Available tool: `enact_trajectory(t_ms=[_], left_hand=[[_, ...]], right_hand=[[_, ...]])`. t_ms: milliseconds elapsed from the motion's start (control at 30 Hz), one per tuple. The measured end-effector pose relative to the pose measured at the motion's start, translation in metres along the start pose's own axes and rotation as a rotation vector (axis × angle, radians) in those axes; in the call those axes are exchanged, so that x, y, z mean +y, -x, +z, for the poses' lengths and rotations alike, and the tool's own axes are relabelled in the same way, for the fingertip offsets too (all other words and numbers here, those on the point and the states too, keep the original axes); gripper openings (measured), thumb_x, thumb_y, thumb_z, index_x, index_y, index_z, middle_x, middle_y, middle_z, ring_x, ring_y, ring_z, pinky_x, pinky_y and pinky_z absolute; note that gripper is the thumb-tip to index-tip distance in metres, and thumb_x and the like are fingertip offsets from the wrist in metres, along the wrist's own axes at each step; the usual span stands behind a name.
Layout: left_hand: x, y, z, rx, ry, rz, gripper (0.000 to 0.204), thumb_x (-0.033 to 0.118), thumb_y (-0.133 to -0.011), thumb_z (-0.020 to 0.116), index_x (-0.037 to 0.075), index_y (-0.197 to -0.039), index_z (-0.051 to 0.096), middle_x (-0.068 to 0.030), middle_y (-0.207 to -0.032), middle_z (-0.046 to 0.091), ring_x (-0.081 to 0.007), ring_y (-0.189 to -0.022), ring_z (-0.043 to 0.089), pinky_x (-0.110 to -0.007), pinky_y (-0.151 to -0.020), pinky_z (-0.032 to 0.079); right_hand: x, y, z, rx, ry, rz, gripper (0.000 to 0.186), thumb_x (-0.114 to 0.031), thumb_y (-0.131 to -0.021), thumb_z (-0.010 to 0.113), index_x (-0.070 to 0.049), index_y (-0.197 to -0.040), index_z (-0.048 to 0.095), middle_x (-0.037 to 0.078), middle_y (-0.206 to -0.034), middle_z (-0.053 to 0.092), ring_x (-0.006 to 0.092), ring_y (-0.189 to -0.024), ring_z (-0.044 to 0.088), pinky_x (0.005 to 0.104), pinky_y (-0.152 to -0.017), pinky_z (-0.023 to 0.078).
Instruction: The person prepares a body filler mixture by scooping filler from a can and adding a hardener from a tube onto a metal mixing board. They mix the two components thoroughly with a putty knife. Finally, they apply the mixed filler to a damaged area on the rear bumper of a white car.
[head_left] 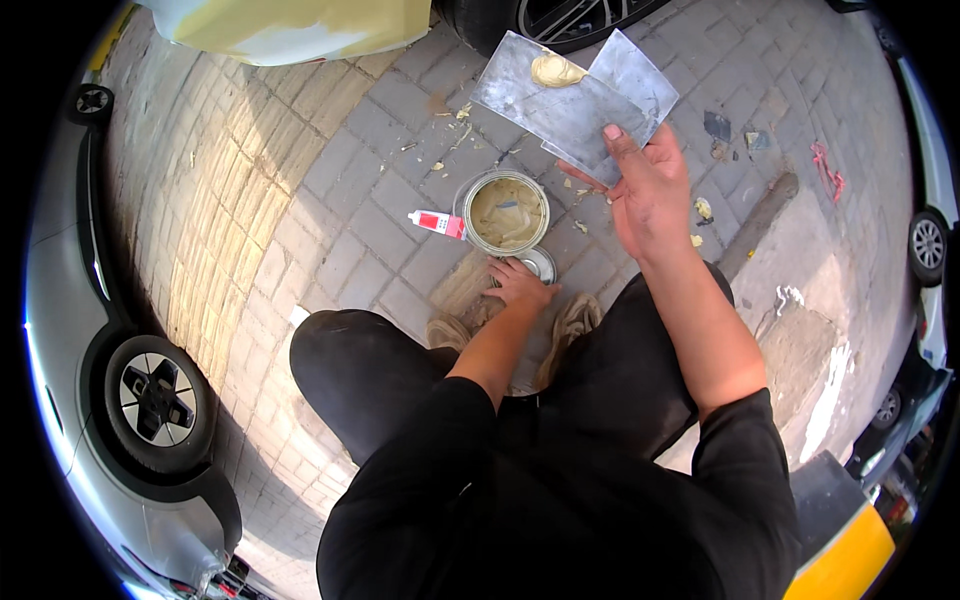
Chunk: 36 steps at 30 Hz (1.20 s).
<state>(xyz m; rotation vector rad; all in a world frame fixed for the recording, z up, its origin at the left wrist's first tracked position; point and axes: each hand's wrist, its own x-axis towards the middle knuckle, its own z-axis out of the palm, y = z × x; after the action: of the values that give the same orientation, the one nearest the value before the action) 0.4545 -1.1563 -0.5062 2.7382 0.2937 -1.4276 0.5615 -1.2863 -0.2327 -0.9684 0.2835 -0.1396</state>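
Note:
My right hand point(650, 185) is raised at the upper right, with thumb and fingers pinching two flat grey putty spreaders. The front spreader point(520, 95) carries a lump of beige putty point(556, 70); the back spreader point(643, 75) fans out behind it to the right. Low between my shoes, my left hand point(522, 285) has its fingers on a round metal can lid point(541, 264), partly hidden under them. Just beyond stands an open can point(467, 220), with beige putty point(508, 213) inside. Against the can's left side lies a red and white tube point(437, 223).
A car panel with yellowish patches point(300, 30) and a car wheel point(560, 20) are at the top. A silver car point(60, 300) stands on the left, other cars on the right. Dried putty scraps point(704, 208) and a red string point(826, 170) litter the paving.

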Motion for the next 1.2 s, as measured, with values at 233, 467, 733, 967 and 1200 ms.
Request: enact_trajectory(t_ms=[233, 467, 733, 967, 1200], left_hand=[[0.010, -0.004, 0.017, -0.004, 0.063, -0.053, 0.125, 0.064, -0.064, 0.076, -0.002, -0.148, 0.012, -0.0281, -0.155, -0.005, -0.0408, -0.145, 0.002, -0.067, -0.105, 0.024], [0.001, -0.014, 0.022, 0.095, -0.078, 0.021, 0.113, 0.062, -0.060, 0.079, 0.001, -0.140, 0.026, -0.0331, -0.152, 0.009, -0.0444, -0.142, 0.012, -0.064, -0.103, 0.029], [0.017, 0.056, -0.055, -0.351, -0.211, 0.320, 0.126, 0.062, -0.058, 0.078, -0.001, -0.146, 0.014, -0.0356, -0.146, 0.021, -0.0478, -0.136, 0.024, -0.054, -0.106, 0.031], [-0.008, 0.094, -0.118, 0.054, -0.303, 0.643, 0.129, 0.056, -0.055, 0.081, 0.000, -0.148, 0.012, -0.0359, -0.139, 0.028, -0.0506, -0.132, 0.028, -0.054, -0.107, 0.027], [-0.007, 0.084, -0.137, 0.295, -0.188, 0.621, 0.126, 0.050, -0.051, 0.086, 0.003, -0.147, 0.019, -0.0365, -0.144, 0.023, -0.0498, -0.134, 0.025, -0.057, -0.108, 0.022]], right_hand=[[0.004, -0.008, -0.014, 0.071, 0.045, -0.024, 0.026, -0.006, -0.097, 0.052, -0.001, -0.122, 0.045, 0.013, -0.115, 0.062, 0.0255, -0.101, 0.065, 0.0469, -0.080, 0.060], [0.007, -0.014, -0.029, 0.113, 0.073, -0.003, 0.024, -0.005, -0.097, 0.052, -0.003, -0.120, 0.047, 0.011, -0.114, 0.063, 0.0244, -0.100, 0.065, 0.0461, -0.080, 0.060], [0.006, -0.036, -0.029, 0.057, -0.010, 0.023, 0.024, -0.008, -0.096, 0.052, -0.005, -0.120, 0.049, 0.010, -0.119, 0.061, 0.0258, -0.106, 0.064, 0.0483, -0.087, 0.056], [0.005, -0.044, -0.031, 0.015, -0.064, 0.029, 0.023, -0.009, -0.096, 0.054, -0.004, -0.118, 0.050, 0.009, -0.117, 0.063, 0.0259, -0.105, 0.063, 0.0496, -0.088, 0.055], [0.007, -0.042, -0.033, 0.061, -0.095, 0.044, 0.022, -0.009, -0.096, 0.054, -0.003, -0.117, 0.051, 0.009, -0.117, 0.063, 0.0258, -0.105, 0.064, 0.0491, -0.087, 0.056]])
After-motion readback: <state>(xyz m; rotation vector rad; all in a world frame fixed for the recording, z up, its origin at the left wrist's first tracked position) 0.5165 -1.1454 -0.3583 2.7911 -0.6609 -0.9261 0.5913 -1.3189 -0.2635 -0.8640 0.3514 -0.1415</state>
